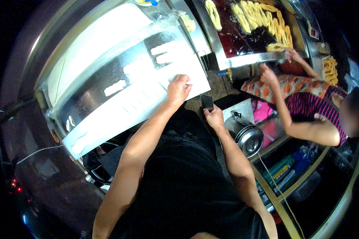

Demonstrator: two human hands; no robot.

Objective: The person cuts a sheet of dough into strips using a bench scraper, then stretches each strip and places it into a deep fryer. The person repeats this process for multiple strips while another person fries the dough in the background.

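My left hand (pixel 179 89) is over the right part of a long white board (pixel 107 128), its fingers curled. Glare hides whether anything is pinched in them. Beside the board's right end, my right hand (pixel 214 117) grips a dark rectangular blade, probably a dough cutter (pixel 207 102), off the board's edge. Faint cut lines cross pale dough (pixel 137 101) to the left of my left hand. Behind the board, on a shiny metal surface (pixel 89 98), lie several white dough pieces (pixel 115 88). A pale dough lump (pixel 80 144) rests at the board's near left end.
At upper right, a wide frying vat (pixel 242 59) holds several yellow dough sticks (pixel 251 16). A co-worker's hands (pixel 269 75) reach its near rim. A lidded metal pot (pixel 250 140) stands right of my forearm. A tray of fried sticks (pixel 330 71) is farther right.
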